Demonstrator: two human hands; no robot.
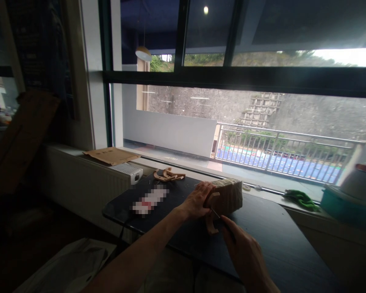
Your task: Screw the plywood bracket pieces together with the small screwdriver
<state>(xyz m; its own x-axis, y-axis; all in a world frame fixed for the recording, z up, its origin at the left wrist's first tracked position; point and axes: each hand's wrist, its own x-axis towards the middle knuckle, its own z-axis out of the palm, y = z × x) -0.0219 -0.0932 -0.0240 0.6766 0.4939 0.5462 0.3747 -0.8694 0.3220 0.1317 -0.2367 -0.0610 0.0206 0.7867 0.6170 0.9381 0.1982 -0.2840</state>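
Observation:
On the dark table, my left hand (199,199) is closed around a curved piece of wood (212,226) and presses it against a brown block in clear wrapping (232,195). The wood's lower end sticks out below my fingers. My right hand (244,248) grips the dark handle of a slim metal tool (215,213), whose thin shaft reaches up to the wood close to my left fingers. Whether it is a knife or a file I cannot tell. Several similar curved wooden pieces (168,175) lie together near the table's far edge.
The dark table (271,236) stands against a window sill. On its left lies a blurred white and red item (149,202). A cardboard sheet (111,155) lies on the sill at left, and a green cloth (301,199) and a teal container (335,203) sit at right.

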